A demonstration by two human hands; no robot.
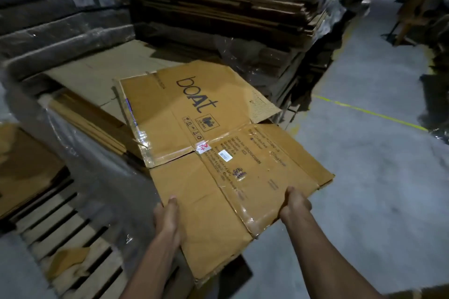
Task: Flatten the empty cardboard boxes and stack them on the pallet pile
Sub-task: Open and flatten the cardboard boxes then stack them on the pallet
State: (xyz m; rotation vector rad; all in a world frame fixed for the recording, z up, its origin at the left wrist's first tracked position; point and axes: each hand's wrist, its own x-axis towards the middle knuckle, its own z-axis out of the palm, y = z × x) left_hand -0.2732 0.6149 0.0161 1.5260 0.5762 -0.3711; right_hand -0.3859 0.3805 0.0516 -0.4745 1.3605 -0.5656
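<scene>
Flattened box: we hold the flattened box (211, 153) by its near edge, its far half lying on the pallet pile (97, 94), its near half hanging out over the floor (364, 177).
Left hand: our left hand (167, 221) grips the near left edge, thumb on top, fingers hidden beneath.
Right hand: our right hand (295, 206) pinches the near right edge the same way.
Overhang risk: if we let go now, we judge the unsupported half could tip and slide off.
Tape risk: the loose clear tape (245, 213) may snag.
Skew risk: the box sits askew to the sheets below, so we expect an uneven stack.
Nearby: the plastic wrap (97, 165) could catch a corner.
</scene>
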